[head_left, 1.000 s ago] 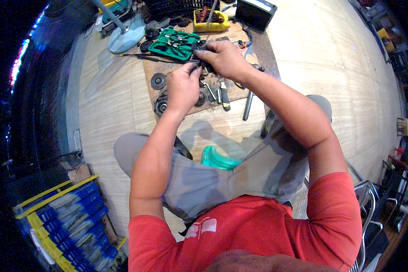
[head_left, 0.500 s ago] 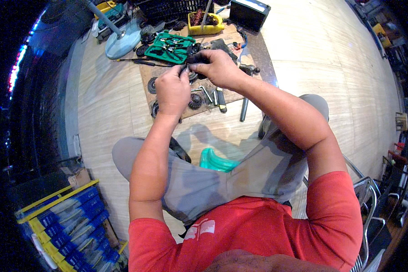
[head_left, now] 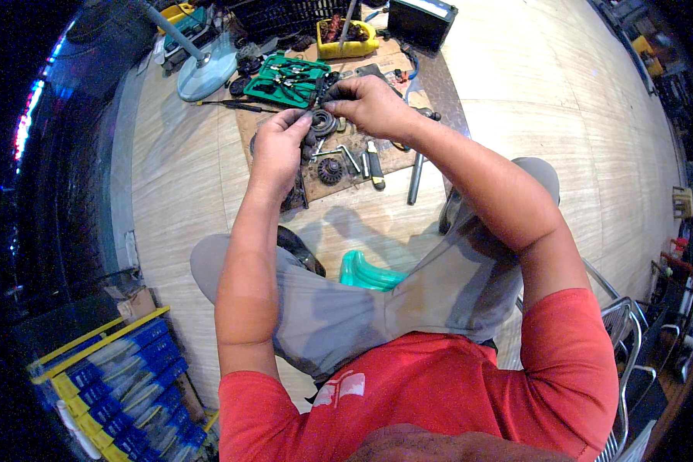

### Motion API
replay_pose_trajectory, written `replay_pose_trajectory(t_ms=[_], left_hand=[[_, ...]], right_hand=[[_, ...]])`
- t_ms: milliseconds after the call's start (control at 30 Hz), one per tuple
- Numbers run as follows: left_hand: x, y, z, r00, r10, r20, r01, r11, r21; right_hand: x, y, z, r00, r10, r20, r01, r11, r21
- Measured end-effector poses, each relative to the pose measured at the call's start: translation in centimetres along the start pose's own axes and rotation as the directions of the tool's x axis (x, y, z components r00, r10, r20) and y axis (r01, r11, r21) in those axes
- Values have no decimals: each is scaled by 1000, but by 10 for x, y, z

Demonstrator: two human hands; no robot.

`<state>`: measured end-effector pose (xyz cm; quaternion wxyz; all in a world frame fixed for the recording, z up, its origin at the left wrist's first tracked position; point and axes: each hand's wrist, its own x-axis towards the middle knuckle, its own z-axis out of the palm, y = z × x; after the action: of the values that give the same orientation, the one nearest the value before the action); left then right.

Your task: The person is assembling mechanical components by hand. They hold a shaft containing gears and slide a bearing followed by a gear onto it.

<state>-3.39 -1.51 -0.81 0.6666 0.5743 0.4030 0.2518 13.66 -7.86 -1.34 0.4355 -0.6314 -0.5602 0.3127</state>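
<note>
My left hand point(head_left: 279, 150) reaches over the cardboard, thumb and forefinger pinched together beside a dark ring-shaped part point(head_left: 323, 123). Just to the right, my right hand point(head_left: 371, 109) is curled, its thumb and fingertips closed near the same ring. Whatever small piece sits in either pinch is too dark and small to name. Whether the ring lies on the cardboard or is held cannot be told. Nearer to me are a dark toothed gear point(head_left: 330, 171), an L-shaped hex key point(head_left: 349, 159) and a yellow-and-black utility knife point(head_left: 376, 166).
Behind my hands lies a green tool case point(head_left: 286, 79) with several pliers. A yellow cut-open container point(head_left: 348, 48) and a black battery-like box point(head_left: 422, 23) stand farther back. A hammer handle point(head_left: 416, 179) lies right. The pale round stand base point(head_left: 208, 75) is at the left.
My hands have drawn slightly apart, the left one shifting left. The dark ring between them now shows more fully, as does the gear below.
</note>
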Motion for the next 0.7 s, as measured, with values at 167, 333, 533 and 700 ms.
replay_pose_trajectory(t_ms=[167,333,533,700], left_hand=[[7,-6,-10,993,-60,105,58,998,23],[7,-15,-7,990,134,41,-140,948,286],[-3,-9,4,976,216,-36,-198,939,282],[-6,-2,5,989,142,-36,-137,985,104]], right_hand=[[-1,0,0,997,-60,58,51,988,143],[-2,-5,3,981,157,114,-180,956,232],[-5,-10,5,984,158,82,-172,962,210],[-4,-1,7,999,-12,49,0,972,234]])
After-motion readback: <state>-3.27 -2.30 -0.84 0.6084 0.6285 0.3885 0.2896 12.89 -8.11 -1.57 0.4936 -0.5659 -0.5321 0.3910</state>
